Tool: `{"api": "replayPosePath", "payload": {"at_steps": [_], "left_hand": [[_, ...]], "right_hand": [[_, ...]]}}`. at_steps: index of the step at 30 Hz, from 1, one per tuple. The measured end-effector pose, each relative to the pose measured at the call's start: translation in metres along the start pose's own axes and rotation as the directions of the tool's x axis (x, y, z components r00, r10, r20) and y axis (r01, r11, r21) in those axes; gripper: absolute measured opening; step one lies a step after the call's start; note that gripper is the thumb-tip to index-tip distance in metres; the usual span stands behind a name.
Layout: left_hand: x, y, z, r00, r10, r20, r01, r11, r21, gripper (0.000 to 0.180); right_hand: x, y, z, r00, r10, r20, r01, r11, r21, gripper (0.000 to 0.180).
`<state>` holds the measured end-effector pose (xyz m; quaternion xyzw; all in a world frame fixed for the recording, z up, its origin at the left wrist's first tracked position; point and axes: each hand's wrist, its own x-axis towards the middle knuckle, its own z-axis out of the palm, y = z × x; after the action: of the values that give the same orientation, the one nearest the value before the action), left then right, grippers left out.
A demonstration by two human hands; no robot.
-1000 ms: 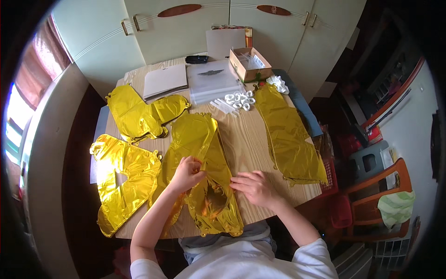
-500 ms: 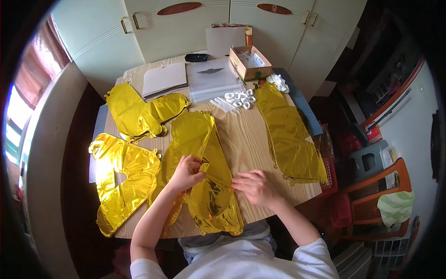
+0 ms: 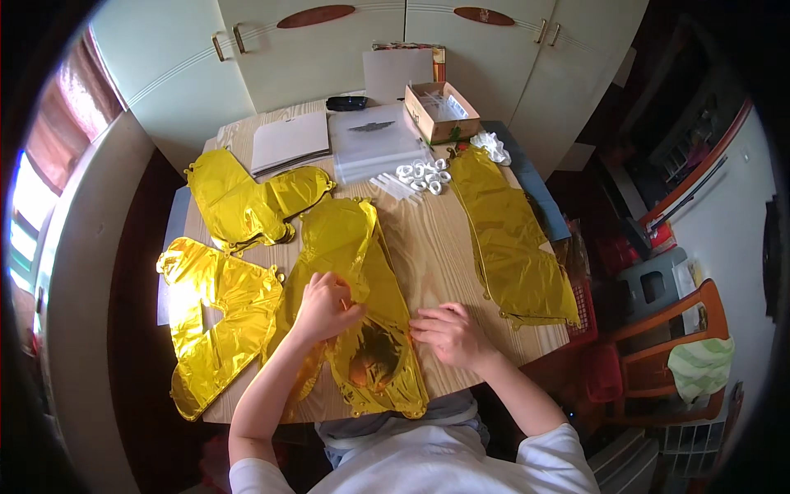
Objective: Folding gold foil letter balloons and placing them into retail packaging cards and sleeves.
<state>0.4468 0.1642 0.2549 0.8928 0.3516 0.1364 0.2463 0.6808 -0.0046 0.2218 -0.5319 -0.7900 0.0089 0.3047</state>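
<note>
Flattened gold foil balloons lie on the wooden table (image 3: pixel 436 259). The central one, a gold foil balloon (image 3: pixel 333 239), lies right in front of me, its lower part wrinkled and shiny. My left hand (image 3: pixel 325 306) is closed over its middle, thumb and fingertips pinched together on the foil. At its right edge my right hand (image 3: pixel 448 333) grips the rim between thumb and fingers, though the fingertips are partly hidden. Another gold balloon (image 3: pixel 218 321) rests to the left, a bent one (image 3: pixel 247 198) behind it, and a long one (image 3: pixel 514 243) to the right.
Toward the back are white sheets (image 3: pixel 290 142), a clear plastic bag (image 3: pixel 374 144), white ribbon rolls (image 3: pixel 424 174), white strips (image 3: pixel 393 188), a black object (image 3: pixel 346 103) and a cardboard box (image 3: pixel 444 123). A wooden chair (image 3: pixel 671 362) stands right of the table; cabinets (image 3: pixel 329 62) rise behind.
The foil under my left hand has shifted slightly, and its creases and reflections differ. My left hand has moved a little; my right hand stays at the balloon's edge.
</note>
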Motion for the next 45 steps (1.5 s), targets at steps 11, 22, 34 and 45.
{"api": "replayPosePath", "payload": {"at_steps": [11, 22, 34, 45], "left_hand": [[0.103, 0.0, 0.01, 0.97, -0.241, -0.017, 0.232, 0.95, -0.211, 0.04], [0.148, -0.013, 0.028, 0.953, -0.296, -0.068, 0.3, 0.952, 0.063, 0.032], [0.143, -0.013, 0.035, 0.961, -0.242, -0.137, 0.262, 0.953, 0.152, 0.027], [0.077, 0.036, 0.023, 0.964, 0.237, -0.122, -0.167, 0.894, 0.416, 0.033]], "right_hand": [[0.001, -0.002, 0.002, 0.999, -0.023, -0.026, 0.022, 0.999, -0.023, 0.019], [0.003, -0.004, -0.003, 0.999, -0.034, -0.041, 0.033, 0.999, -0.03, 0.016], [0.001, -0.002, -0.001, 0.998, -0.047, -0.032, 0.047, 0.999, -0.01, 0.013], [0.0, -0.001, 0.0, 0.999, -0.032, -0.04, 0.032, 0.999, -0.011, 0.012]]}}
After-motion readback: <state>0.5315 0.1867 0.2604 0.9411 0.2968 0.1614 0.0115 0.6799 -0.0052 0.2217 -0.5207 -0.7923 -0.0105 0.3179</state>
